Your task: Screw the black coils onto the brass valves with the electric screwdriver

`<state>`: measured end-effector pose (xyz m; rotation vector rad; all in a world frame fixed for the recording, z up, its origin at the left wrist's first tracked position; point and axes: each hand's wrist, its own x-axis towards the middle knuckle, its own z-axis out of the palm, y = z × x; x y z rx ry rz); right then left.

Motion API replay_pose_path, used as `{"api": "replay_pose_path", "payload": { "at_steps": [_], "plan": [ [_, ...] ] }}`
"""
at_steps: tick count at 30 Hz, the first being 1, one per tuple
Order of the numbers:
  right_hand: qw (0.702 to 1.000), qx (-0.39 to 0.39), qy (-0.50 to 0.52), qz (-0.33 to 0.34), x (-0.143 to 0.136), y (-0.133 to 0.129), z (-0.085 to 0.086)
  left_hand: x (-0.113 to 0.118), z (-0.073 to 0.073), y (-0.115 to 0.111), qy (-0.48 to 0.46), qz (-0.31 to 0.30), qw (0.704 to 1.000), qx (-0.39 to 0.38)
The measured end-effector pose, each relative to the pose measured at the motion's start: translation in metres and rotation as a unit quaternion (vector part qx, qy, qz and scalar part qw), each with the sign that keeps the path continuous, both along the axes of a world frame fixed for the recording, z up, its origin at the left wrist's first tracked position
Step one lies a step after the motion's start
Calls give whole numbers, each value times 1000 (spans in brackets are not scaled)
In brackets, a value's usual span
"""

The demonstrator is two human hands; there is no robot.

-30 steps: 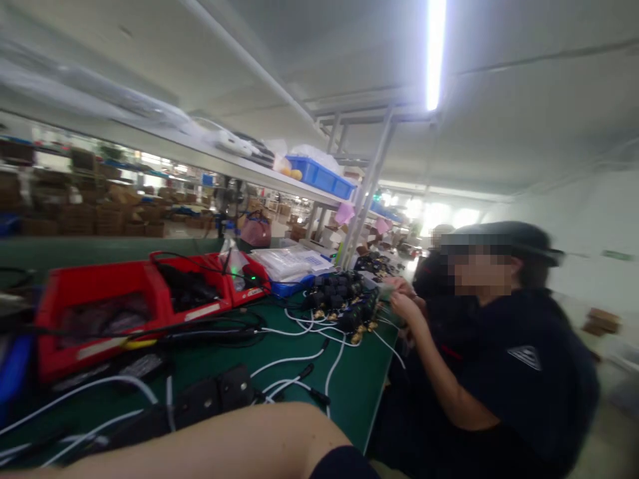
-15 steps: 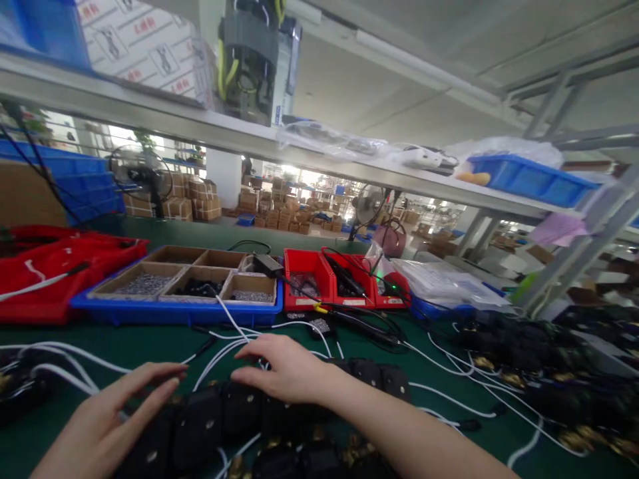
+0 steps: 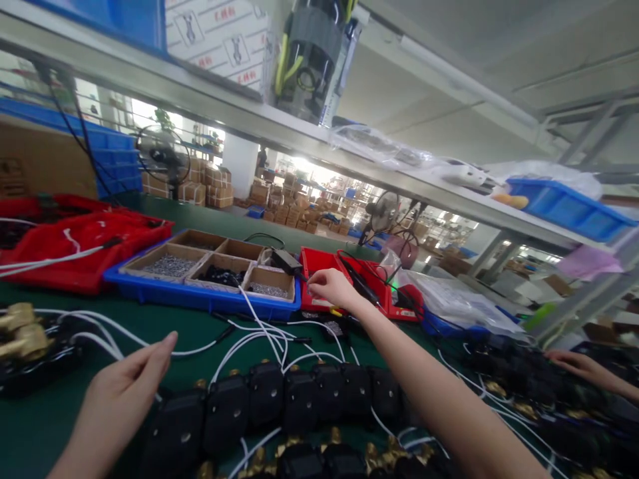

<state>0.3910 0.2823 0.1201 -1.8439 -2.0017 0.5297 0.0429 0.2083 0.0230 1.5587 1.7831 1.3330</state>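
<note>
My right hand (image 3: 332,287) reaches over the front of a red bin (image 3: 319,259), its fingertips pinched together at the bin's left part; what they hold, if anything, is too small to tell. My left hand (image 3: 124,386) is at the lower left, beside the left end of a row of black housings (image 3: 227,406), thumb and fingers close together, with nothing visible in it. White cables (image 3: 249,342) run behind the row. More black housings with brass fittings (image 3: 335,436) lie nearer to me.
A blue tray (image 3: 200,297) with cardboard compartments of small parts stands behind the cables. Red bags or bins (image 3: 84,253) lie at left. Another person's hand (image 3: 579,366) touches black parts at right. A shelf (image 3: 279,123) crosses overhead.
My right hand has moved from the black housings up and right to the red bin. My left hand has drawn slightly down. The camera view has shifted, and another person's hand has appeared at right.
</note>
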Motion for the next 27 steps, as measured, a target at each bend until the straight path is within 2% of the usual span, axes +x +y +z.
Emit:
{"api": "replay_pose_path", "payload": {
  "at_steps": [2, 4, 15, 20, 24, 27],
  "plan": [
    [999, 36, -5, 10, -14, 9, -3, 10, 12, -9, -54, -33, 997, -46],
    [998, 64, -16, 24, -29, 21, -5, 16, 18, -13, -89, -43, 993, -57],
    [978, 119, -85, 149, -142, 101, -22, 25, 14, -10, -103, -44, 993, -45],
    [968, 92, -141, 185, -168, 131, -36, 27, 4, -8, -124, -89, 988, -15],
    [945, 86, -159, 271, -180, 145, -53, 31, -7, -6, -119, -88, 989, -13],
    [935, 91, -175, 294, -185, 151, -62, 34, -14, -7, -119, -87, 989, -13]
  ]
}}
